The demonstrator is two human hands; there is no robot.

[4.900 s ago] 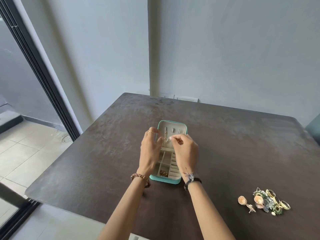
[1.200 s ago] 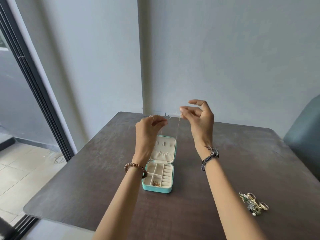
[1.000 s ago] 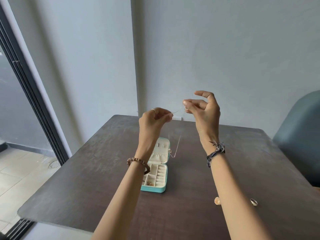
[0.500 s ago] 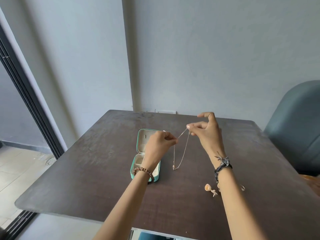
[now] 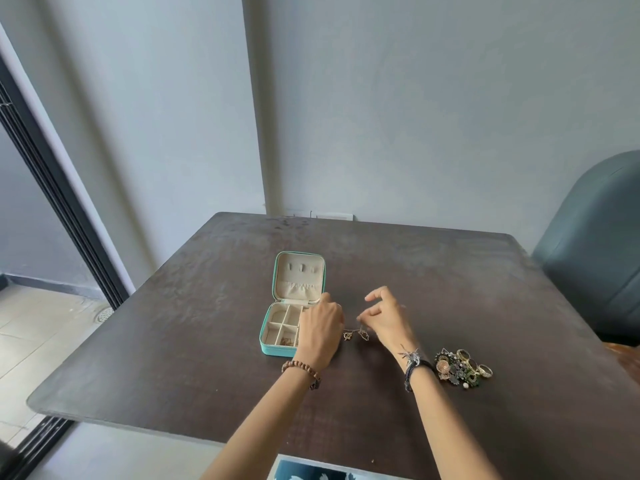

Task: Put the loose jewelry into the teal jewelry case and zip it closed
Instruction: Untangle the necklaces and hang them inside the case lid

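Note:
The teal jewelry case (image 5: 277,350) lies open on the dark table (image 5: 194,341), lid (image 5: 300,276) flat toward the wall, cream tray toward me. A small gold piece (image 5: 286,340) sits in a front compartment. My left hand (image 5: 320,329) hovers over the tray's right side, fingers curled and turned away from me. My right hand (image 5: 386,318) is just right of it, thumb and finger pinched. A thin gold necklace (image 5: 356,333) runs between both hands, its pendant and slack resting on the table. The loose jewelry pile (image 5: 462,368) lies right of my right wrist.
A grey-blue chair (image 5: 595,244) stands at the table's right edge. A wall runs behind the table's far edge. A sliding glass door frame (image 5: 62,202) is on the left, with tiled floor beyond. The table's near edge is below my forearms.
Both hands came down from chest height to the table, and the necklace that hung between them now rests on the surface beside the case. The camera tilted down, showing the jewelry pile again.

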